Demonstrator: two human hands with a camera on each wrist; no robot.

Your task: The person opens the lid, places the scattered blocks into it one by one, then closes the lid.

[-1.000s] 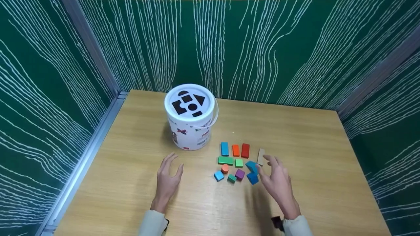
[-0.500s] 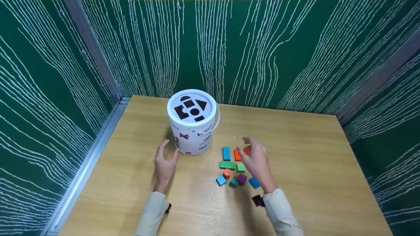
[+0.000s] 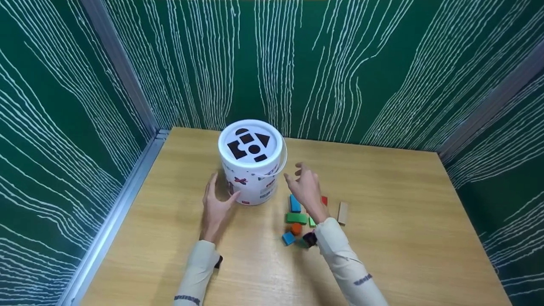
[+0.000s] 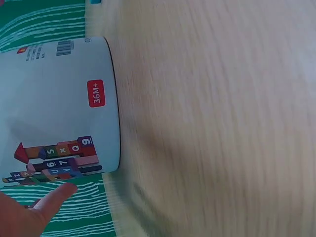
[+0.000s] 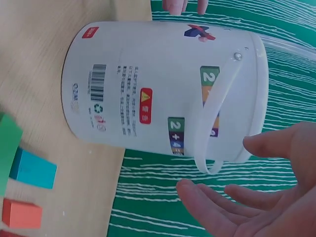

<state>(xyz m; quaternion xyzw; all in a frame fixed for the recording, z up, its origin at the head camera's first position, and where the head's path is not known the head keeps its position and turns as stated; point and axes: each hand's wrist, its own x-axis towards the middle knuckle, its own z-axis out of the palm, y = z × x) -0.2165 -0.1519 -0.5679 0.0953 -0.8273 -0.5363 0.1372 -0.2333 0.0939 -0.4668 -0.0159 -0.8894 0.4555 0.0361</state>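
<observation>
A white lidded bucket (image 3: 250, 182) stands upright on the wooden table, with dark shaped holes in its lid (image 3: 250, 146). Its white carrying handle (image 4: 10, 108) is out of the left wrist view's clear sight, while the right wrist view shows the handle (image 5: 212, 118) hanging along one side. My left hand (image 3: 217, 208) is at the bucket's lower left, thumb and fingers spread around that side; contact cannot be told. To the right of the bucket, my right hand (image 3: 305, 187) hovers near the handle with bent, spread fingers, holding nothing.
Right of the bucket lie a blue block (image 3: 295, 204), a green block (image 3: 296, 218), an orange cylinder (image 3: 296, 229), a light blue block (image 3: 288, 238) and a beige strip (image 3: 342, 213). My right arm hides other blocks. Green patterned walls (image 3: 272, 63) enclose the table.
My right hand has moved left and away from me, from the blocks to the bucket's right side. My left hand has moved forward to the bucket's left side. The view has shifted slightly.
</observation>
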